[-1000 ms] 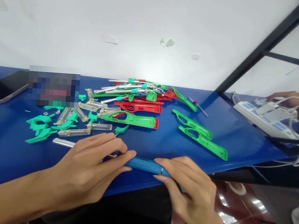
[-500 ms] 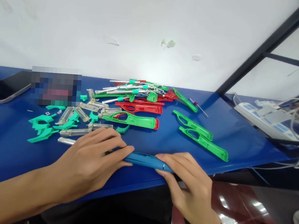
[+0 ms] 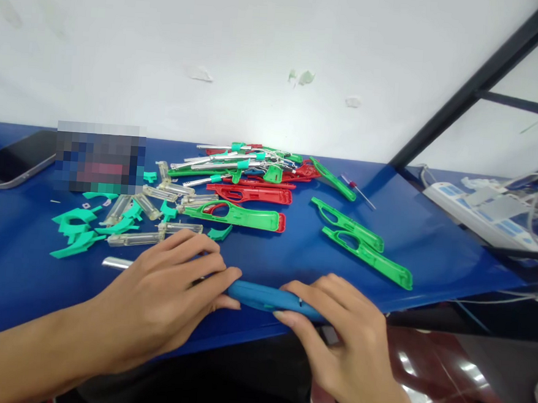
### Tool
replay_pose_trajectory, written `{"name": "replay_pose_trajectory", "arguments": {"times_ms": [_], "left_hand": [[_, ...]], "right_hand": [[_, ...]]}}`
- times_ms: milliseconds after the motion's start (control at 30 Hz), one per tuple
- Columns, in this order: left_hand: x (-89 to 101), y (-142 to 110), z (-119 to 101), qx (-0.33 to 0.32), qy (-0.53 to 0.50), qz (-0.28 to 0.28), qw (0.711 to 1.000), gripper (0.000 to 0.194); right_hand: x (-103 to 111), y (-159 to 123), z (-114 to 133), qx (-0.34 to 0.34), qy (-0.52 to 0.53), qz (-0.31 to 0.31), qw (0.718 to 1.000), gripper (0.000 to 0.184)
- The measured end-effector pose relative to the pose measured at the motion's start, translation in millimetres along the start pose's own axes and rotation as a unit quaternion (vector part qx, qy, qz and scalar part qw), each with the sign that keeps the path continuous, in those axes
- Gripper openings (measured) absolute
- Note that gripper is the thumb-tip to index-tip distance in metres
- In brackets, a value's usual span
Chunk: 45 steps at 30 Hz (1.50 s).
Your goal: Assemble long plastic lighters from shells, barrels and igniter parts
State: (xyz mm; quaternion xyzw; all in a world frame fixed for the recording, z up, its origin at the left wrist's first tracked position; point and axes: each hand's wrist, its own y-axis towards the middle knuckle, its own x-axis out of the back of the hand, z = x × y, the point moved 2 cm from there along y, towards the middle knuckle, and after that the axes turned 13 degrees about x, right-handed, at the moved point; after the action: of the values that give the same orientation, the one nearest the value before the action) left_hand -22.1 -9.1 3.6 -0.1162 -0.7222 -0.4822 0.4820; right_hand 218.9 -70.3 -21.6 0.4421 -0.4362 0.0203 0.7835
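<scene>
White wall point(image 3: 253, 28) stands behind a deep-blue tabletop point(image 3: 274, 257), and at its near edge both hands are clamped on one slim blue casing point(image 3: 262, 297). It runs crosswise between them — the left hand point(image 3: 175, 293) pinches its left end between thumb and fingers, the right hand point(image 3: 345, 326) grips its right end, and the middle stretch shows bare in the gap. Beyond the left hand's knuckles a silver tube point(image 3: 116, 264) pokes out to the left; the fingers hide whether it joins the casing. Past the hands lie a green half-shell point(image 3: 244, 217) over red, a heap of silver rods point(image 3: 228, 159), clear cartridges point(image 3: 135, 238) and teal pieces point(image 3: 77, 243) — with two more green half-shells point(image 3: 370, 261) farther right, near the right hand but apart from it.
</scene>
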Motion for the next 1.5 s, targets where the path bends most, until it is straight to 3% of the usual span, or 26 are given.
{"name": "replay_pose_trajectory", "arguments": {"times_ms": [233, 333, 367, 500, 633, 700, 833, 967, 1067, 1167, 1267, 1333, 1400, 1500], "left_hand": [[9.9, -7.4, 3.0, -0.024, 0.067, -0.039, 0.997, 0.027], [21.2, -18.5, -9.0, 0.035, 0.013, -0.088, 0.995, 0.029], [24.3, -21.4, -13.0, 0.09, -0.042, -0.113, 0.989, 0.024], [16.9, -20.0, -26.1, 0.236, -0.277, 0.027, 0.931, 0.019], [1.6, -8.0, -16.3, 0.368, -0.362, 0.133, 0.846, 0.025], [-5.4, -4.8, -7.0, 0.405, -0.395, 0.168, 0.807, 0.027], [-14.7, -5.1, 4.1, 0.411, -0.479, 0.186, 0.753, 0.03], [-14.9, -5.3, 6.5, 0.401, -0.576, 0.156, 0.695, 0.03], [-8.2, 0.4, 10.5, 0.367, -0.64, 0.154, 0.657, 0.04], [2.1, 8.0, 18.7, 0.341, -0.685, 0.138, 0.629, 0.033], [10.3, 12.6, 26.5, 0.33, -0.731, 0.126, 0.584, 0.024], [12.8, 13.5, 29.9, 0.32, -0.756, 0.134, 0.555, 0.026], [13.1, 13.6, 32.4, 0.313, -0.775, 0.136, 0.532, 0.03], [11.8, 14.1, 34.5, 0.299, -0.795, 0.131, 0.511, 0.032]], "right_hand": [[-0.7, 2.8, -7.5, -0.111, 0.085, -0.038, 0.989, 0.015], [1.1, 4.0, -10.3, -0.194, 0.149, -0.049, 0.968, 0.02], [2.3, 4.5, -11.1, -0.226, 0.175, -0.043, 0.957, 0.023], [8.0, 3.4, -14.5, -0.315, 0.263, -0.027, 0.912, 0.044], [9.4, 0.5, -18.9, -0.335, 0.299, -0.047, 0.892, 0.057], [8.4, 3.0, -18.6, -0.334, 0.315, -0.023, 0.888, 0.062], [10.0, 13.8, -12.5, -0.358, 0.34, 0.034, 0.869, 0.067], [7.2, 19.9, -3.4, -0.429, 0.361, 0.063, 0.825, 0.065], [-7.6, 27.4, 6.7, -0.448, 0.449, 0.112, 0.765, 0.066], [-27.2, 44.1, 21.0, -0.41, 0.59, 0.134, 0.683, 0.064], [-43.5, 61.3, 34.6, -0.388, 0.695, 0.136, 0.589, 0.055], [-51.8, 69.0, 39.8, -0.385, 0.726, 0.142, 0.552, 0.05], [-58.6, 73.4, 40.5, -0.388, 0.729, 0.139, 0.547, 0.048], [-66.4, 75.7, 37.9, -0.391, 0.713, 0.129, 0.567, 0.052]]}}
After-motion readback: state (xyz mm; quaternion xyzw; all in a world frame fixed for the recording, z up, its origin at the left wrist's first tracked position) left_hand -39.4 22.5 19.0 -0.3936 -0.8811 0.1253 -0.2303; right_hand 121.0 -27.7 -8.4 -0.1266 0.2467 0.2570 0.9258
